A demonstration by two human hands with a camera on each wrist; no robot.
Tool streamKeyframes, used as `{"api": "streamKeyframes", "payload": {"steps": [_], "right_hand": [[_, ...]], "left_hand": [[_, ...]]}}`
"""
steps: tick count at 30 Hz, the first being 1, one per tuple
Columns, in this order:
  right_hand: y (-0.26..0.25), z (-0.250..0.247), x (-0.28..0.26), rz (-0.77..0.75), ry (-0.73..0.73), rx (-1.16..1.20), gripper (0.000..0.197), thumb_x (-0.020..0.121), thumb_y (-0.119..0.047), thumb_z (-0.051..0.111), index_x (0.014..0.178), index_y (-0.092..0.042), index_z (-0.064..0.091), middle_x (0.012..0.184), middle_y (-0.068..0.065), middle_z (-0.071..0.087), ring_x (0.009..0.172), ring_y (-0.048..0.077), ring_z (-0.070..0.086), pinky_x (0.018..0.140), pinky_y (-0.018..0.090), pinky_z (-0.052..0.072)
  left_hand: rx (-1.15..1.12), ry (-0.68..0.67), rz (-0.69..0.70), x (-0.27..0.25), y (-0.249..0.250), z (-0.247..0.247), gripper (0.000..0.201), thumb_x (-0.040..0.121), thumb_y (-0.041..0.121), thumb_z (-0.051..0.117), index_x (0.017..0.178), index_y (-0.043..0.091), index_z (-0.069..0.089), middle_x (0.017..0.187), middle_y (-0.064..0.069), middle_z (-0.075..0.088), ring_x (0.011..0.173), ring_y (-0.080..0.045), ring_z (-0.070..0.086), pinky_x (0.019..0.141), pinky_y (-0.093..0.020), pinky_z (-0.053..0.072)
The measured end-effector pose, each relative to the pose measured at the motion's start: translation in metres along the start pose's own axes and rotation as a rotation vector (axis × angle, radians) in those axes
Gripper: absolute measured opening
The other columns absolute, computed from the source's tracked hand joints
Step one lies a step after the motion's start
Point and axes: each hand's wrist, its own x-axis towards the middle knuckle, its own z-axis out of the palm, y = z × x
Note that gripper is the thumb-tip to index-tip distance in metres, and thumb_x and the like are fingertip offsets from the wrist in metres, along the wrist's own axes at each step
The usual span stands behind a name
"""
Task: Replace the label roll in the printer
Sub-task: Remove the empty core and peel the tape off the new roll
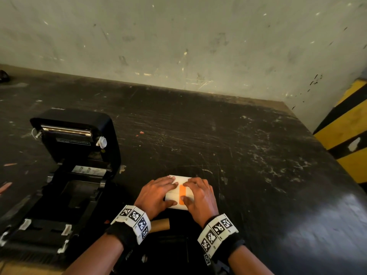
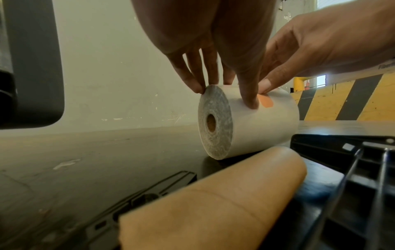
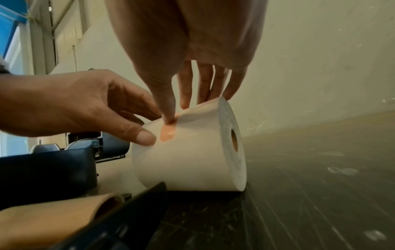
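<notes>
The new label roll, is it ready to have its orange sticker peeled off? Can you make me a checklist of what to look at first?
1. Label roll lying on its side on the table: ok.
2. Left hand steadies the roll: ok.
3. Right hand thumb at the orange sticker: ok.
4. Sticker edge lifted: cannot tell.
5. Printer lid open, bay with no roll in it: ok.
6. Old cardboard core out of the printer, lying near the wrists: ok.
</notes>
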Motion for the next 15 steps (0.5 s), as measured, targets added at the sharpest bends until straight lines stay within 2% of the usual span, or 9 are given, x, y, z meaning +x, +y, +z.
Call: {"api": "streamKeyframes", "payload": {"steps": [4, 8, 12, 13, 15], "right_hand": [[-0.0005, 0.0021, -0.0014, 0.003, 0.004, -0.012, 0.044, 0.087, -0.03, 0.06, 0.129, -0.02, 0.051, 0.135, -0.003, 0.045, 0.125, 0.012, 0.035, 0.107, 0.028, 0.027], [-0.0003, -0.0002, 0.0, -0.004, 0.012, -0.007, 0.04, 0.086, -0.028, 0.062, 0.125, -0.02, 0.054, 0.132, -0.004, 0.046, 0.122, 0.011, 0.037, 0.104, 0.025, 0.027], [-0.0018, 0.0057, -0.0048, 0.008, 0.031, 0.007, 0.016, 0.084, -0.024, 0.064, 0.1, -0.023, 0.066, 0.134, -0.003, 0.044, 0.126, 0.013, 0.034, 0.104, 0.027, 0.027], [-0.0022, 0.0062, -0.0061, 0.015, 0.035, 0.013, 0.017, 0.084, -0.024, 0.064, 0.101, -0.023, 0.065, 0.133, -0.003, 0.045, 0.125, 0.014, 0.035, 0.104, 0.027, 0.027], [-0.0022, 0.0056, -0.0056, 0.026, 0.033, 0.02, 0.031, 0.085, -0.028, 0.063, 0.114, -0.022, 0.058, 0.131, -0.003, 0.046, 0.122, 0.014, 0.037, 0.103, 0.027, 0.03]], "left_hand": [[0.001, 0.013, 0.011, -0.0006, -0.0015, 0.0023, 0.059, 0.081, 0.039, 0.063, 0.134, 0.025, 0.041, 0.146, 0.008, 0.034, 0.135, -0.006, 0.024, 0.108, -0.032, 0.023], [-0.006, 0.035, 0.023, -0.0005, -0.0029, 0.0054, 0.059, 0.08, 0.038, 0.065, 0.133, 0.024, 0.043, 0.145, 0.007, 0.037, 0.134, -0.007, 0.027, 0.108, -0.031, 0.025], [-0.011, 0.049, 0.026, -0.0009, -0.0047, 0.0079, 0.059, 0.079, 0.038, 0.066, 0.133, 0.024, 0.045, 0.144, 0.007, 0.038, 0.134, -0.007, 0.028, 0.107, -0.03, 0.025], [-0.014, 0.051, 0.026, -0.0008, -0.005, 0.0085, 0.059, 0.079, 0.038, 0.066, 0.132, 0.024, 0.045, 0.144, 0.007, 0.038, 0.134, -0.008, 0.028, 0.107, -0.03, 0.026], [-0.023, 0.056, 0.027, -0.0013, -0.0056, 0.0092, 0.059, 0.079, 0.037, 0.066, 0.132, 0.024, 0.045, 0.144, 0.006, 0.038, 0.134, -0.008, 0.028, 0.108, -0.031, 0.026]]}}
